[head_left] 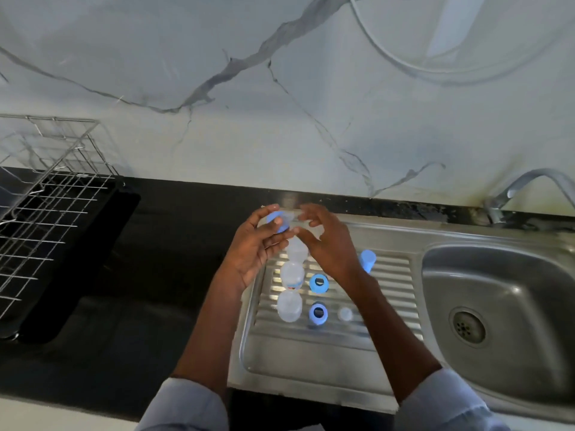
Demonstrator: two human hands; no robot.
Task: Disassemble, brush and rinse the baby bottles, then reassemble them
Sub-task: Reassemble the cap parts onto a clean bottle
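Note:
My left hand (259,244) grips a blue screw ring (278,220) above the far end of the steel drainboard (311,353). My right hand (326,241) is beside it, fingertips at a clear teat (292,216) that sits at the ring; whether they pinch it is unclear. Three clear bottle bodies (291,275) stand in a row on the drainboard. Two blue rings (319,283) lie right of them, and a small clear teat (344,314) lies further right. A blue cap (368,259) stands behind my right wrist.
The sink bowl (497,306) with its drain lies to the right, under a tap (522,188) at the back wall. A wire dish rack (40,219) on a black tray fills the left counter. The counter is black stone against a marble wall.

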